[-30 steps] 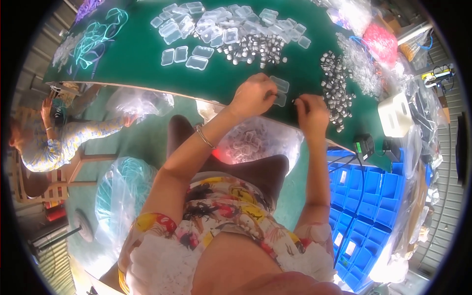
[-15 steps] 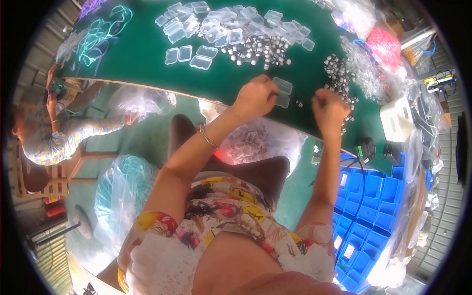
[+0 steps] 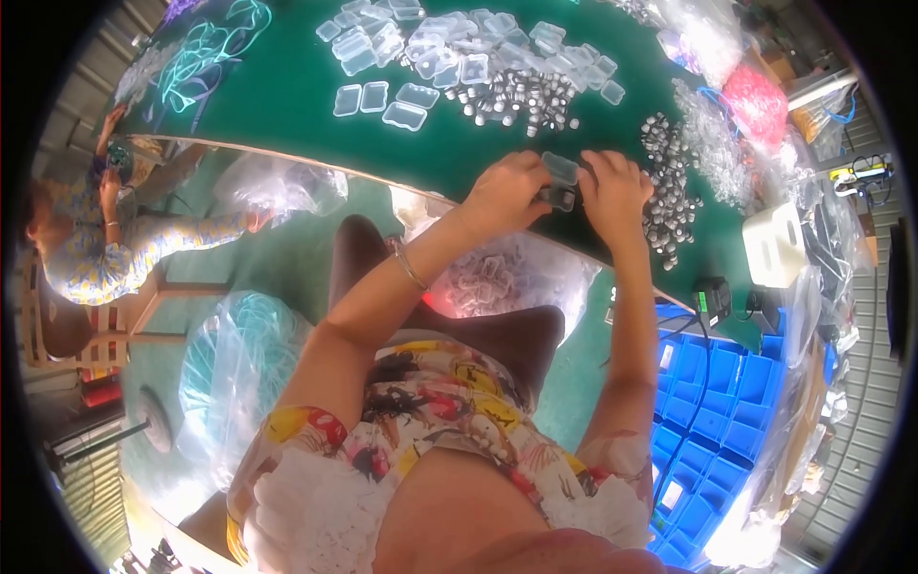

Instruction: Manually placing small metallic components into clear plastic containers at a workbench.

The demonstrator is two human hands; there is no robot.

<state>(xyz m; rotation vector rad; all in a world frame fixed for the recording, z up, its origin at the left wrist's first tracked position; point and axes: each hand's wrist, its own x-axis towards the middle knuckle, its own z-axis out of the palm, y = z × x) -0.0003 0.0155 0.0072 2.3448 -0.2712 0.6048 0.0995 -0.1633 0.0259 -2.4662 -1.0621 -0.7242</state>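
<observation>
My left hand [image 3: 512, 191] grips a small clear plastic box [image 3: 560, 169] by its left side, its hinged lid standing open. Small dark and light pieces lie in the near half of the box. My right hand [image 3: 614, 196] is at the box's right edge, fingers bent, thumb and fingertips against the lid. Beyond my hands is a pile of small black-and-white cylindrical pieces [image 3: 521, 99], with a heap of clear boxes [image 3: 459, 48] behind it. Several open clear boxes [image 3: 404, 116] lie apart to the left. A second pile of small dark and silvery pieces [image 3: 669, 191] lies right of my right hand.
The green table [image 3: 296, 124] has its near edge below my hands. A white container [image 3: 775, 244] and a black device [image 3: 711, 295] stand at right, above blue bins [image 3: 717, 392]. Teal cords [image 3: 215, 62] lie far left. Another person [image 3: 86, 249] sits at left.
My right hand has moved left from beside the pile of small pieces to the box in my left hand. Small dark pieces now show in the box. The view has shifted slightly.
</observation>
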